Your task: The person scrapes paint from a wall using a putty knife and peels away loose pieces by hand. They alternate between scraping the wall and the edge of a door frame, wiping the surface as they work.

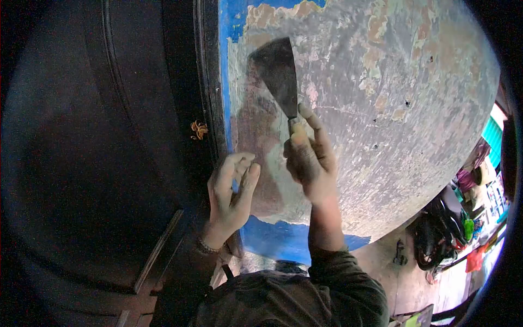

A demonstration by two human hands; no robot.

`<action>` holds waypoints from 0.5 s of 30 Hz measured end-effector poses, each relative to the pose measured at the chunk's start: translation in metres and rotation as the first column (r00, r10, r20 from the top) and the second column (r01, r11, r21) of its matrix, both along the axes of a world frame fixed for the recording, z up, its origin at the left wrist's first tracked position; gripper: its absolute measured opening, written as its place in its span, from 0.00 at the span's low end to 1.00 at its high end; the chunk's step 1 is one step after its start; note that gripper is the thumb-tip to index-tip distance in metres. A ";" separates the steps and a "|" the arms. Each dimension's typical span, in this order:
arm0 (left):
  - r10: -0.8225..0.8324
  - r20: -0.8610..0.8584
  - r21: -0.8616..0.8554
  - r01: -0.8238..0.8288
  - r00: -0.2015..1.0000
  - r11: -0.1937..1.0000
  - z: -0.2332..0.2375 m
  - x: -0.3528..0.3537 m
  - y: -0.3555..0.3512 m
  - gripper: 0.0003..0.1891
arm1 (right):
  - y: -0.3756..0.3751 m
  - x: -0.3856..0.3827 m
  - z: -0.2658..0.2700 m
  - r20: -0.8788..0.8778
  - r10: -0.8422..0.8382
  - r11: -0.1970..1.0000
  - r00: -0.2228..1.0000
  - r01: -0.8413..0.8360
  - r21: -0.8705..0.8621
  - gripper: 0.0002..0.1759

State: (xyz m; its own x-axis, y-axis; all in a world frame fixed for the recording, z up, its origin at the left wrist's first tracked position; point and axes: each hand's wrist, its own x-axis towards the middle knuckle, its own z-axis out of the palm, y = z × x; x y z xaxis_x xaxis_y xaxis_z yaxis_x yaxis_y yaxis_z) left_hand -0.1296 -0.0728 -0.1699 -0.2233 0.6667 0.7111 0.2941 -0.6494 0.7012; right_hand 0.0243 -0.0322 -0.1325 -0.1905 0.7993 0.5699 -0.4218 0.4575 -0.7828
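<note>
My right hand [313, 158] is wrapped round the handle of a putty knife [279, 73], thumb along the grip. Its wide dark blade points up and overlaps the patchy wall [348, 131], where grey, white and brown layers show between scraps of blue paint. Lower and to the left, my left hand [231, 188] has loosely curved fingers, with the thumb held apart and nothing between them. It is close to the wall's left edge, beside the dark door frame [210, 82]. A beaded bracelet [208, 246] circles the left wrist.
A dark panelled door [109, 136] fills the left side. A small orange-brown ornament [199, 129] is on the frame. Blue paint [278, 237] runs along the wall's lower part. At the right, a motorbike [436, 229] stands on a pale floor [381, 272] beside mixed belongings.
</note>
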 end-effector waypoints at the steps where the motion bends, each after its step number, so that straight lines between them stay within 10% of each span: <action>1: 0.042 -0.135 0.031 -0.038 0.990 0.999 0.014 -0.002 -0.003 0.12 | 0.001 0.004 0.008 0.063 -0.139 0.987 0.988 0.133 0.087 0.24; 8: 0.235 -0.418 0.467 -0.014 0.877 0.884 0.056 -0.001 0.029 0.19 | -0.016 0.062 0.107 0.437 -0.600 0.799 0.670 0.471 0.374 0.13; 15: 0.447 -0.416 0.616 -0.116 0.792 0.779 0.096 0.018 0.082 0.35 | -0.002 0.040 0.167 0.328 -0.851 0.458 0.410 0.272 0.847 0.11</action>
State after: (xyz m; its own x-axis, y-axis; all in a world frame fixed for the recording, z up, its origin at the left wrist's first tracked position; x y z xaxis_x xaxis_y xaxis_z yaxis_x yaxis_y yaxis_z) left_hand -0.1115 0.0089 -0.0741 0.1724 0.1065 0.9793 0.7285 -0.6829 -0.0540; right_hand 0.0646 -0.0344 0.0341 -0.3566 0.3811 0.8530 0.6333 0.7699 -0.0792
